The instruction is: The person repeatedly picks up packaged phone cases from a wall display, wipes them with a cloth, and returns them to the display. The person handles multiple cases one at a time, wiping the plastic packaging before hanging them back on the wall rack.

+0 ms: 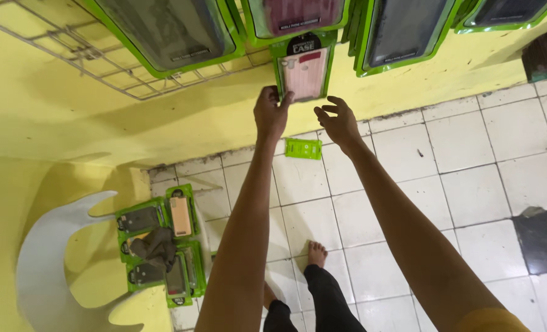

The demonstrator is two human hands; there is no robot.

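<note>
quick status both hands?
Left hand: closed, pinching the lower corner of the pink phone case pack hanging on the wall.
Right hand: open, fingers curled, holding nothing, just below the pack.

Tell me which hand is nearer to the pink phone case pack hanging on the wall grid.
Left. The left hand grips the lower left corner of the pink phone case pack. The right hand hovers open just below its lower right corner, apart from it.

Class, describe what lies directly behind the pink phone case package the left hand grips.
Behind the pink phone case package, gripped by the left hand, is yellow wall; its hanging hook is hidden.
</note>
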